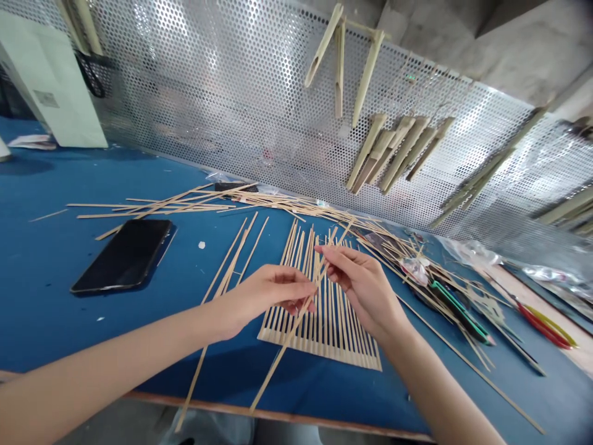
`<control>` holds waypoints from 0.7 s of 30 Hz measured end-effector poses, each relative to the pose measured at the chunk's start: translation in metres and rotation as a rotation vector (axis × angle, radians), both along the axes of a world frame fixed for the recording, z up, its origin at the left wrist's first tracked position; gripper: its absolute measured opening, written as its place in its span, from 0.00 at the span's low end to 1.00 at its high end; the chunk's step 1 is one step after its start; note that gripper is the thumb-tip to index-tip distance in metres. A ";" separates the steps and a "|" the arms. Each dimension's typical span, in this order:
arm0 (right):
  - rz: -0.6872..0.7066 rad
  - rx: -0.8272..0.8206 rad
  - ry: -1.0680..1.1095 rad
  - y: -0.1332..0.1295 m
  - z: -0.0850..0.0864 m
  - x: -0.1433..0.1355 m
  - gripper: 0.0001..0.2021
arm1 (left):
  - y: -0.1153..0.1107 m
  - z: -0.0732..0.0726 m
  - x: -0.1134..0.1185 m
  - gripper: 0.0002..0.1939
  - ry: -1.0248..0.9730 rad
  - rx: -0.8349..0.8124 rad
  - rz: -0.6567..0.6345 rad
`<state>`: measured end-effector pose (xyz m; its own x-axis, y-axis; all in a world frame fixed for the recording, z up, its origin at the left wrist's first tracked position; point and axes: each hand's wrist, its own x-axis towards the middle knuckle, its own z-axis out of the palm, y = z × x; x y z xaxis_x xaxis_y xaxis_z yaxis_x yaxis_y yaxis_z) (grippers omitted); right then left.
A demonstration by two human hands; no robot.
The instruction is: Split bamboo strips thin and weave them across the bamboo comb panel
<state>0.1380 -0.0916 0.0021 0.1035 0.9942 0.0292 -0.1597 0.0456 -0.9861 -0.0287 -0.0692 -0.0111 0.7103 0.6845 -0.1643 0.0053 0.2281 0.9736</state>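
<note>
Both my hands hold a thin bamboo strip (280, 357) slantwise above the blue table. My left hand (288, 289) pinches it near the middle, thumb against fingers. Higher up the strip, my right hand (348, 267) grips it between thumb and fingers. Below my hands lies a row of parallel bamboo strips (319, 346), joined by a band along the near edge; my hands hide part of it. Several loose strips (200, 358) lie left of this row, partly behind my left forearm, and one reaches past the table's front edge.
A black phone (125, 254) lies at left. Loose strips (157, 207) are heaped along the back. At right are a green-and-black cutter (461, 312) and red-and-yellow-handled pliers (546, 324). A perforated metal panel (222, 93) with hanging bamboo pieces (398, 151) stands behind; a pale bag (53, 80) is far left.
</note>
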 end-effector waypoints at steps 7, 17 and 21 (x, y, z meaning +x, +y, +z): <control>-0.130 0.024 0.074 0.015 0.002 0.024 0.06 | -0.003 -0.010 0.006 0.11 0.048 -0.145 -0.164; -0.654 -0.009 -0.127 0.083 0.007 0.141 0.08 | 0.022 -0.027 -0.011 0.12 0.205 -0.061 -0.073; -0.752 -0.032 -0.359 0.097 0.004 0.167 0.11 | 0.035 -0.016 -0.016 0.12 0.248 0.021 0.023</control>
